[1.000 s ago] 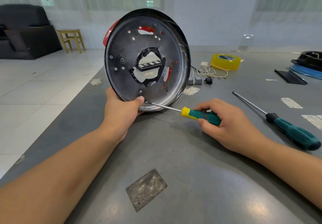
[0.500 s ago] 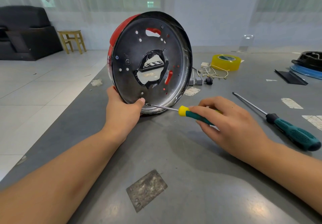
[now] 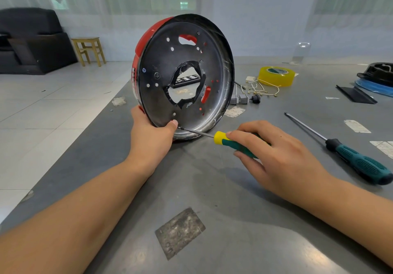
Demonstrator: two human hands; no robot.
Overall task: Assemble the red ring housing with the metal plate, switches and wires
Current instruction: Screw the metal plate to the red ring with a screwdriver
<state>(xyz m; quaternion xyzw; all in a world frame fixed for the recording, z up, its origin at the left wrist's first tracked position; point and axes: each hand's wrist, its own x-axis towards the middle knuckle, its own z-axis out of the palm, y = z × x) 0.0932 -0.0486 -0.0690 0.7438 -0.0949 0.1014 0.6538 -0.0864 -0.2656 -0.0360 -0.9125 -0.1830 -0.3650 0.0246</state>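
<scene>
Grey counter (image 3: 234, 199) in a bright room, black sofa and wooden stool at the back. Red ring housing (image 3: 146, 37) with metal plate (image 3: 170, 65) fitted stands on edge, upper middle of the counter. Left hand (image 3: 151, 137) grips its rim at 7 o'clock, thumb on the plate face. Right hand (image 3: 274, 156) curls its fingers round the small screwdriver (image 3: 229, 141), tip at the plate's 6 o'clock edge, right by the thumb. Screw itself too small to tell.

Handling guess: stiff, light sheet metal, thin rim likely sharp and slick, rolls if let go; best taken at the red rim low down. Central cutout looks jagged, avoid it.

Long screwdriver (image 3: 348, 156) at 3 o'clock, yellow tape roll (image 3: 276, 79), wires (image 3: 263, 88) and switches (image 3: 240, 99) behind.
</scene>
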